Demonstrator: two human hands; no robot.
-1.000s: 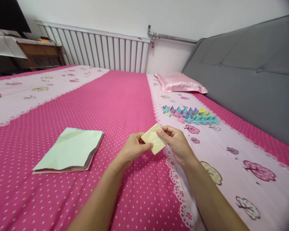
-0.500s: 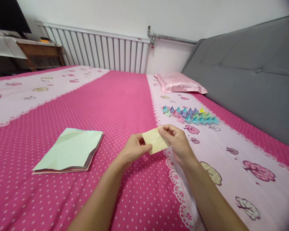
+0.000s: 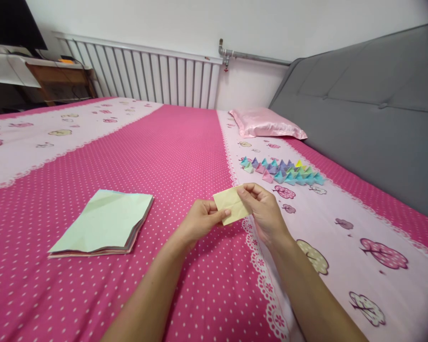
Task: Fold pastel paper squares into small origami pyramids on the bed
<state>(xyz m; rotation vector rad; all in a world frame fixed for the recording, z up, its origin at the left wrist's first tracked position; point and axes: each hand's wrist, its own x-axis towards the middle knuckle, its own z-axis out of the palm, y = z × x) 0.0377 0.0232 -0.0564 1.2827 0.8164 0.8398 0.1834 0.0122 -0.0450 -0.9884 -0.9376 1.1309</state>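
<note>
Stack: pale green sheet on top (image 3: 105, 221), lying directly on the bed (image 3: 178, 147), left of the hands.
Left hand (image 3: 201, 221): nearly closed, thumb and fingers pinching the paper's left end.
Paper (image 3: 232, 202): yellow, held above the bed; now a wide rectangle, a second ago a tilted square, so handling seems mid-course.
Right hand (image 3: 266, 209): nearly closed, pinching the right end.
Folded shapes (image 3: 279, 177): rows beyond.
Containers: none seen.

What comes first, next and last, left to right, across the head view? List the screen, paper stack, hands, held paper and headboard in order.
Dark screen → paper stack → left hand → yellow paper → right hand → grey headboard.
</note>
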